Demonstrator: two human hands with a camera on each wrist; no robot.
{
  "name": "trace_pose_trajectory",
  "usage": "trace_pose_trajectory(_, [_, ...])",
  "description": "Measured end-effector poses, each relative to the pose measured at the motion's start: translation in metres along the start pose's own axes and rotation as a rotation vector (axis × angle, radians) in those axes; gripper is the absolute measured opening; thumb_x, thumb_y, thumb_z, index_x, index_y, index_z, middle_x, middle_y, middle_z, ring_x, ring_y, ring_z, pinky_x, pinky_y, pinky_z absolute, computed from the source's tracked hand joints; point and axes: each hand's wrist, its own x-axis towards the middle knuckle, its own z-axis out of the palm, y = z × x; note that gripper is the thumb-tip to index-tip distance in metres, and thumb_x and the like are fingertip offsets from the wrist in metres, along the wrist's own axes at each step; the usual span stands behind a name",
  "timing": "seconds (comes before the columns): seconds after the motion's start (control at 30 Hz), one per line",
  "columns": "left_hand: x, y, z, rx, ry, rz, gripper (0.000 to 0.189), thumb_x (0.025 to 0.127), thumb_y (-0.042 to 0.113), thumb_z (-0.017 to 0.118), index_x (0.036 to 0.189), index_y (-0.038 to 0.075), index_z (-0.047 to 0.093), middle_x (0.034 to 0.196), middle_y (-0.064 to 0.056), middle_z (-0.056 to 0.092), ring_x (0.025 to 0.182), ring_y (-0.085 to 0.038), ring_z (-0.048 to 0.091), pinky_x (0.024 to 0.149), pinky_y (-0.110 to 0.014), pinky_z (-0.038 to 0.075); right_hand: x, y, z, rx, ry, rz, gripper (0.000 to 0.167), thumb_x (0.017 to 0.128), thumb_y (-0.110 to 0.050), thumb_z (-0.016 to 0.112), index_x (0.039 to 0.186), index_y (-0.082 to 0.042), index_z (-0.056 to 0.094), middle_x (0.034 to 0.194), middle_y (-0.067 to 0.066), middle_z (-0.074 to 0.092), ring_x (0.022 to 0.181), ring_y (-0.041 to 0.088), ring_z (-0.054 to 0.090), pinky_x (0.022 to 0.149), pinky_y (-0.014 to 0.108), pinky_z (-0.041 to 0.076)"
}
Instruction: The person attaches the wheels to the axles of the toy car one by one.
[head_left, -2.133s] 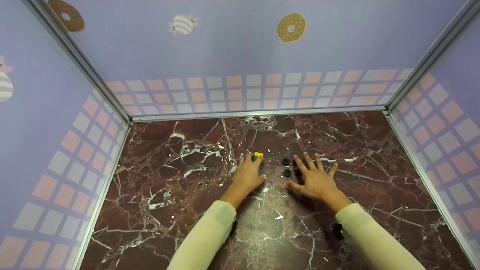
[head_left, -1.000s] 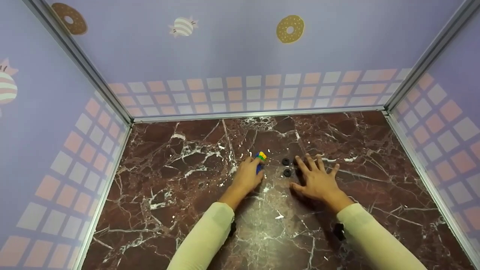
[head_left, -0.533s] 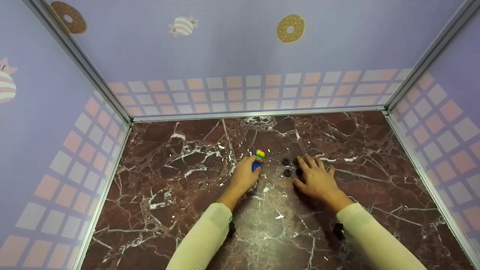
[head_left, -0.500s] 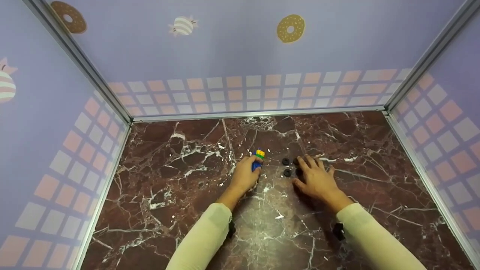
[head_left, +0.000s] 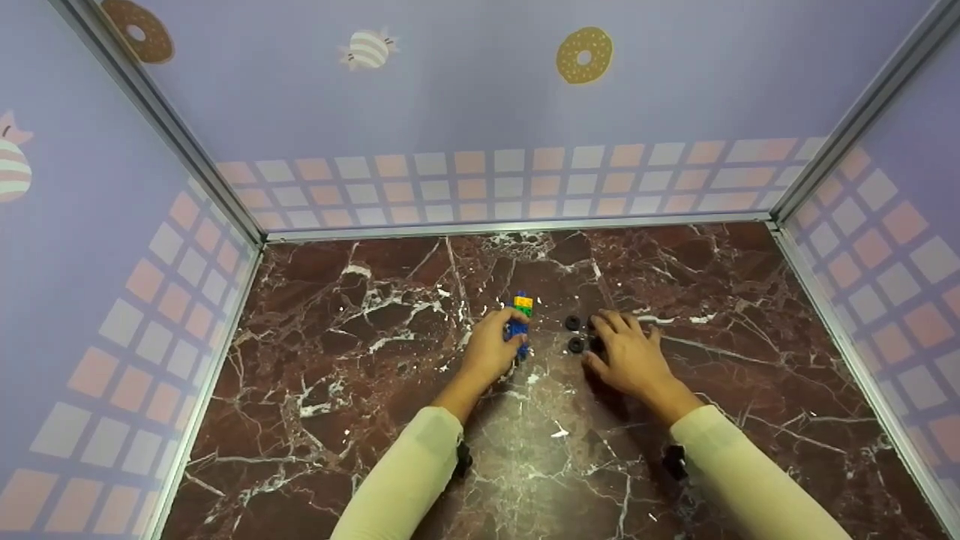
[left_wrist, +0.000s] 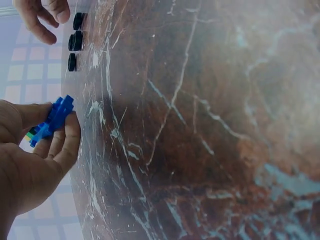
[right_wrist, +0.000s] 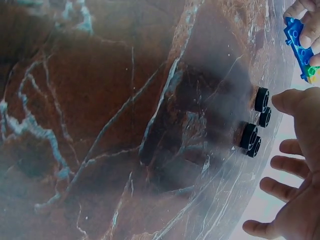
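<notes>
My left hand (head_left: 491,349) grips a toy-brick build with its thumb and fingers. The build has a blue base (left_wrist: 54,120) with pegs at its edges. Green bricks (head_left: 523,311) and a yellow brick (head_left: 523,301) are stacked at its far end; fingers cover part of the middle. My right hand (head_left: 631,360) hovers over the table with relaxed, parted fingers. Several small black toy wheels (right_wrist: 249,136) lie in a cluster by its thumb and fingertips. In the head view, two wheels (head_left: 575,345) show plainly left of that hand, and others are partly under its fingertips.
The dark red marbled tabletop (head_left: 360,420) has white veins. A lilac back wall (head_left: 465,105) and side walls with pastel squares enclose it, joined by metal strips (head_left: 517,226). Dark straps (head_left: 675,461) show under the wrists.
My left hand has turned the brick build, so more of its blue base and the yellow end shows. My right hand's spread fingers have drawn closer together beside the wheels, which stay put.
</notes>
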Motion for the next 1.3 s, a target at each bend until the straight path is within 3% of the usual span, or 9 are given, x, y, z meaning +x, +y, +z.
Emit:
trace_pose_trajectory(0.13, [-0.002,0.009,-0.006,-0.119,-0.026,-0.047,0.023,0.096,0.009,0.085,0.113,0.016,0.072,0.118,-0.012,0.076,0.088,-0.018,0.069,0.078,-0.033,0.061,0.0,-0.003,0.0,0.01,0.009,-0.008,0.069,0.101,-0.041,0.077,0.157,-0.006,0.058,0.164,0.015,0.055,0.149,0.044,0.051,0.112,0.089,0.041])
trace_pose_trajectory(0.17, [-0.004,0.018,-0.011,-0.153,-0.045,-0.082,0.025,0.095,0.005,0.085,0.115,0.014,0.072,0.12,-0.014,0.075,0.085,-0.017,0.067,0.074,-0.031,0.06,0.0,-0.004,0.0,0.013,0.01,-0.009,0.069,0.101,-0.041,0.077,0.157,-0.006,0.058,0.163,0.015,0.056,0.149,0.044,0.051,0.112,0.09,0.041])
trace_pose_trajectory(0.27, [-0.004,0.018,-0.012,-0.263,-0.075,-0.108,0.031,0.096,0.004,0.084,0.121,0.013,0.07,0.125,-0.015,0.075,0.08,-0.012,0.064,0.066,-0.023,0.056,0.0,-0.005,0.001,0.012,0.013,-0.014,0.069,0.1,-0.041,0.077,0.156,-0.005,0.058,0.163,0.015,0.056,0.148,0.044,0.052,0.111,0.089,0.041])
trace_pose_trajectory(0.53, [-0.003,0.013,-0.013,-0.504,-0.108,-0.126,0.045,0.095,-0.005,0.081,0.132,0.007,0.06,0.13,-0.025,0.071,0.081,-0.018,0.07,0.077,-0.035,0.068,0.0,-0.007,0.002,0.008,0.007,-0.014,0.07,0.101,-0.04,0.076,0.158,-0.005,0.057,0.162,0.015,0.056,0.147,0.044,0.052,0.111,0.087,0.042])
trace_pose_trajectory(0.77, [-0.003,0.017,-0.017,-0.556,-0.124,-0.142,0.058,0.096,-0.006,0.08,0.147,0.01,0.057,0.124,-0.023,0.067,0.085,-0.017,0.071,0.08,-0.03,0.066,0.0,-0.008,0.005,0.006,0.028,-0.044,0.067,0.1,-0.037,0.078,0.156,-0.006,0.059,0.157,0.016,0.06,0.142,0.045,0.055,0.108,0.085,0.046])
trace_pose_trajectory(0.97, [-0.002,0.014,-0.017,-0.602,-0.121,-0.133,0.057,0.095,-0.007,0.081,0.147,0.007,0.061,0.124,-0.024,0.067,0.087,-0.017,0.073,0.081,-0.03,0.067,0.001,-0.009,0.007,-0.009,0.048,-0.08,0.063,0.1,-0.035,0.079,0.153,-0.006,0.062,0.149,0.015,0.064,0.137,0.044,0.056,0.104,0.081,0.05])
trace_pose_trajectory(1.3, [-0.004,0.015,-0.017,-0.611,-0.135,-0.1,0.057,0.092,-0.009,0.081,0.144,0.005,0.063,0.136,-0.028,0.068,0.113,-0.03,0.074,0.096,-0.037,0.068,0.0,-0.01,0.012,-0.001,0.037,-0.103,0.061,0.1,-0.036,0.08,0.151,-0.007,0.064,0.148,0.015,0.066,0.138,0.041,0.056,0.107,0.08,0.049])
